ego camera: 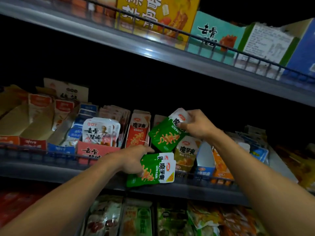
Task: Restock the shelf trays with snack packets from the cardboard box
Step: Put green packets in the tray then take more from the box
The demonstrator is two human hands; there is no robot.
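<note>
- Green-and-white foil snack packet [166, 133] pinched in right hand [196, 126], above its dark shelf tray slot [151, 149].
- Left hand [133, 161] grips several matching packets [153, 169] at the shelf edge.
- Restocking judged midway; held packets still unplaced; cardboard box unseen.

The right hand [196, 126] holds a snack packet [166, 135] above the gap between two display cartons [139, 129] on the middle shelf [196, 189]. Just below and in front, the left hand [134, 160] grips a stack of packets [153, 169] — before the wire rail [34, 153].
</note>
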